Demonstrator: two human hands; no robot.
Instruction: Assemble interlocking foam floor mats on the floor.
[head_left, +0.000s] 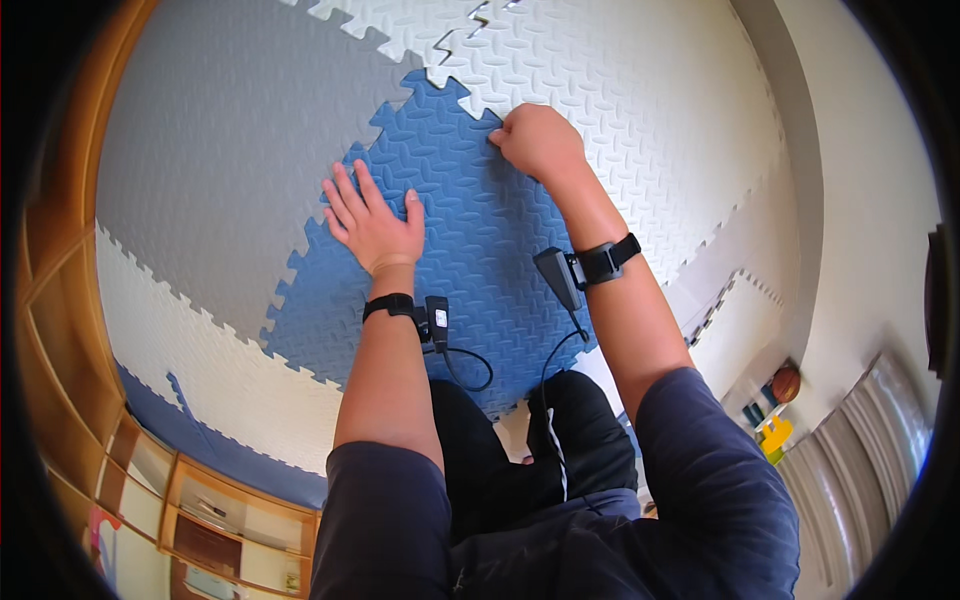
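Observation:
A blue foam floor tile (455, 190) with jigsaw-toothed edges lies in front of me, between a grey tile (240, 140) on the left and a white tile (650, 110) on the right. Spread flat, my left hand (378, 222) rests on the blue tile near its seam with the grey one. My right hand (543, 142) is closed at the blue tile's upper right edge, its thumb on the blue surface. The curled fingertips are hidden beneath the hand. Each wrist wears a black strap with a small device (562, 278) and cable.
Wooden shelving (165, 500) curves along the left and lower left. More white foam tiles (200, 330) border the blue tile below, and another white tile (740, 320) lies at right. A ball (785, 382) and a yellow object (773, 437) sit near the right wall.

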